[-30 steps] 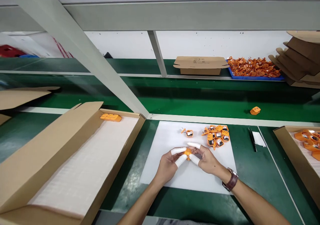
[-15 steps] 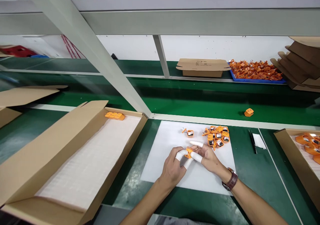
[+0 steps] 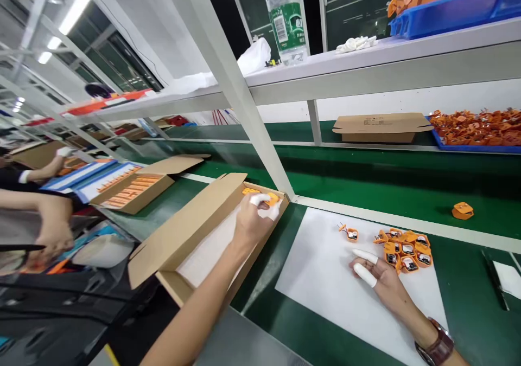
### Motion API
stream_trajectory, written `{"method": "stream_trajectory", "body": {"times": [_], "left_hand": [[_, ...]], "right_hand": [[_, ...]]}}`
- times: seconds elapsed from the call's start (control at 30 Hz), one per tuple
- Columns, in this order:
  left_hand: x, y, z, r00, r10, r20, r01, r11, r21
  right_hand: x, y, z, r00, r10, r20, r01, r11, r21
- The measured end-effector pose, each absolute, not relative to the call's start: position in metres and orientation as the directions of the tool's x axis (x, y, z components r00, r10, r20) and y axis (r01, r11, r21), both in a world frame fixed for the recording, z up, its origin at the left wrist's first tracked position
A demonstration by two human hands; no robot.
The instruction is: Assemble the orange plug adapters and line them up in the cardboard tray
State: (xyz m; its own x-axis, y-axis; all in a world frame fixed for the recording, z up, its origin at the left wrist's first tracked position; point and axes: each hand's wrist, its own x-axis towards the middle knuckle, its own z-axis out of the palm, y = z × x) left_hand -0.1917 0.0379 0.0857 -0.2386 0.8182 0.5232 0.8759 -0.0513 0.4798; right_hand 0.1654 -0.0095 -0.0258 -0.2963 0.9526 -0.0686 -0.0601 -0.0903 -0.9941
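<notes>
My left hand (image 3: 254, 217), with white finger covers, is closed on an orange part (image 3: 272, 198) at the far end of an open cardboard box (image 3: 191, 230). Beside it, more orange pieces (image 3: 251, 191) lie in the box's far corner, on a white liner (image 3: 207, 255). My right hand (image 3: 376, 274) is over a white sheet (image 3: 321, 279), its covered thumb and finger apart and nothing between them. A cluster of orange housings (image 3: 407, 249) sits just beyond it, and a single housing with a wired piece (image 3: 350, 234) lies to the left.
A grey slanted post (image 3: 260, 138) rises behind the box. One orange piece (image 3: 463, 210) lies past the ledge. A blue tray of orange parts (image 3: 476, 148) and a closed carton (image 3: 378, 137) stand on the back shelf. At the left, a person's hand (image 3: 55, 238) is near filled boxes.
My left hand has moved left from the sheet to the box with the orange part. My right hand has let go of it and stays over the sheet. The view has swung left.
</notes>
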Motion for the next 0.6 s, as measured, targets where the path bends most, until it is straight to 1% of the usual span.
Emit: {"method": "stream_trajectory", "body": {"times": [0.1,0.27,0.43,0.6], "left_hand": [[-0.246,0.075,0.074,-0.331,0.837,0.436,0.871,0.094,0.481],[-0.289,0.113,0.023,-0.406,0.866,0.290,0.861,0.258,0.438],[-0.306,0.130,-0.007,-0.464,0.858,0.220,0.838,0.344,0.423],[-0.314,0.135,-0.018,-0.489,0.847,0.209,0.821,0.365,0.439]], "right_hand": [[0.164,-0.011,-0.027,-0.303,0.950,-0.074,-0.047,-0.093,-0.995],[0.162,-0.011,-0.027,-0.279,0.957,-0.075,-0.069,-0.098,-0.993],[0.162,-0.010,-0.025,-0.322,0.940,-0.116,-0.048,-0.139,-0.989],[0.158,-0.015,-0.023,-0.242,0.962,-0.130,-0.102,-0.158,-0.982]]}}
